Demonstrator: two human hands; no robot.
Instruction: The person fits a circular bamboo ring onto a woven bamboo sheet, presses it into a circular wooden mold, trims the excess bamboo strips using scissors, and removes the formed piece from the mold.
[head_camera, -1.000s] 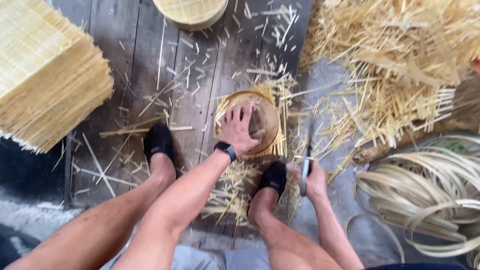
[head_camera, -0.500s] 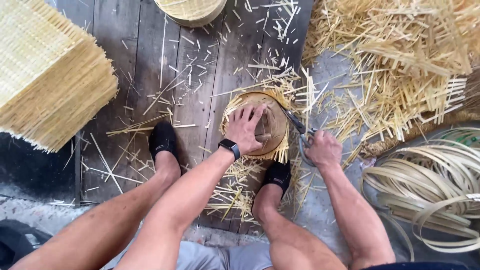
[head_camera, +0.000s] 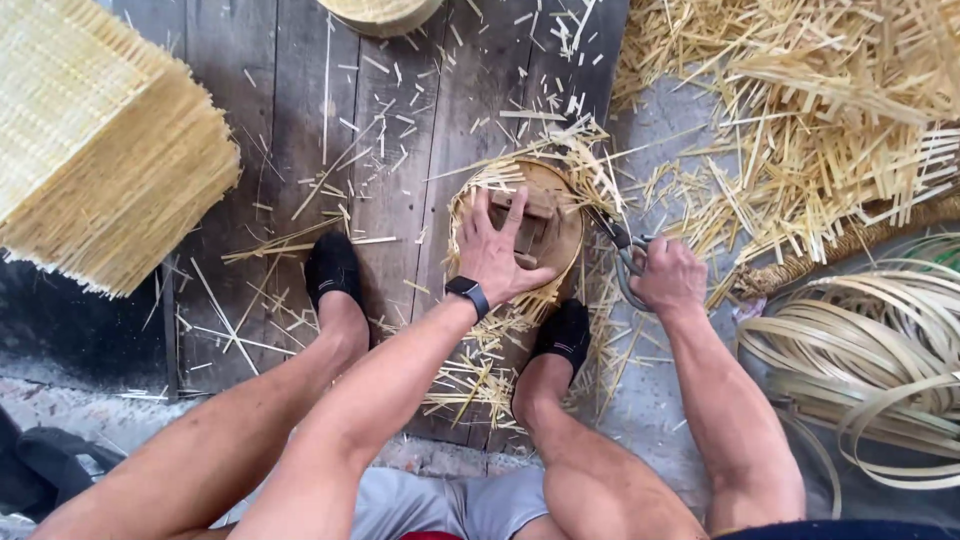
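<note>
Left hand (head_camera: 497, 252) spread flat, pressing round bamboo tray (head_camera: 560, 205); right hand (head_camera: 668, 277) clenched on shears (head_camera: 618, 245) at tray rim.

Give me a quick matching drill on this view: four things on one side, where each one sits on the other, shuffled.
Things:
1. left hand
2. right hand
3. stack of woven mats
4. coiled bamboo strips

Places:
A. far left of the view, on the dark planks
B. pressed flat on the round wooden form with woven bamboo around it
C. lower right, beside the right forearm
D. gripping the metal shears at the form's right edge

Pairs: 1-B, 2-D, 3-A, 4-C
</note>
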